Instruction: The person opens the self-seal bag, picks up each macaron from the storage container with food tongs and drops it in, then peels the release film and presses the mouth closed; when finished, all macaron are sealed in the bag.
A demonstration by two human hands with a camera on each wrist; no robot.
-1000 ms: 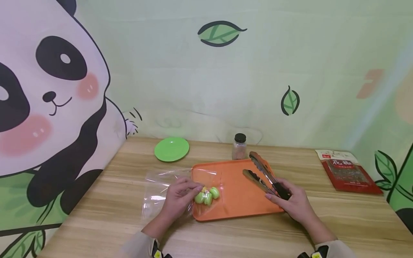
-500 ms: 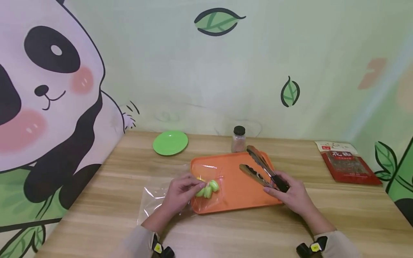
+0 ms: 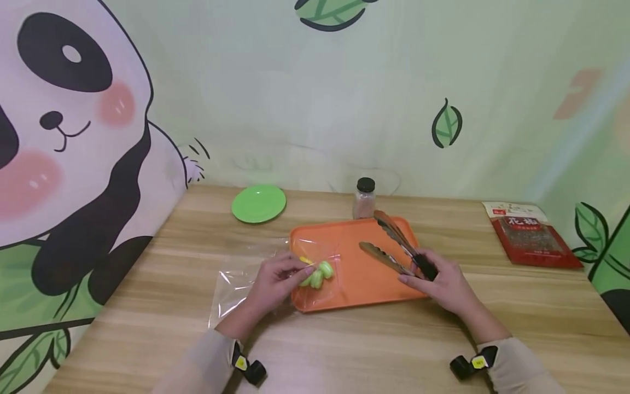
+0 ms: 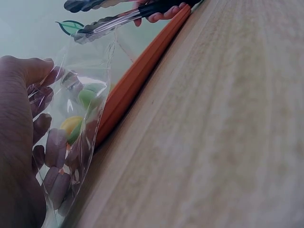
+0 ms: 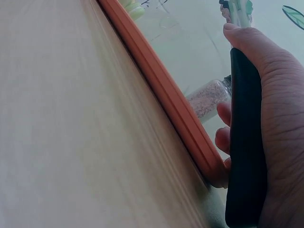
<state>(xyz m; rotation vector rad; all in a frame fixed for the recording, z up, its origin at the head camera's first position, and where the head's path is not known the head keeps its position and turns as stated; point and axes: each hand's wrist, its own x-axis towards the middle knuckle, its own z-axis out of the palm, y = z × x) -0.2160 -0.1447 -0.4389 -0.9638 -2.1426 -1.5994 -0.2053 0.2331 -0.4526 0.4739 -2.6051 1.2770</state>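
Observation:
My left hand (image 3: 276,282) pinches a clear plastic bag (image 4: 73,97), which overlaps the left end of an orange tray (image 3: 371,287). Bunched by its fingertips are green macarons (image 3: 317,278) with a bit of yellow; in the left wrist view, several purplish macarons (image 4: 57,147) show through the film too. My right hand (image 3: 445,282) grips metal tongs (image 3: 396,235) by their black handles (image 5: 247,142). The two tong arms stand spread apart over the tray, their tips pointing up and left, with nothing between them.
Behind the tray stands a black-lidded glass jar (image 3: 365,203) of pinkish grains. A green plate (image 3: 258,204) lies at the back left of the wooden table (image 3: 364,345). On the right lies a red and white food packet (image 3: 536,241). A printed cloth wall borders the table's back.
The head view has tilted down, so everything sits higher in it. The tongs have shifted slightly left over the tray, their tips a little wider apart. The left hand keeps its pinch on the bag.

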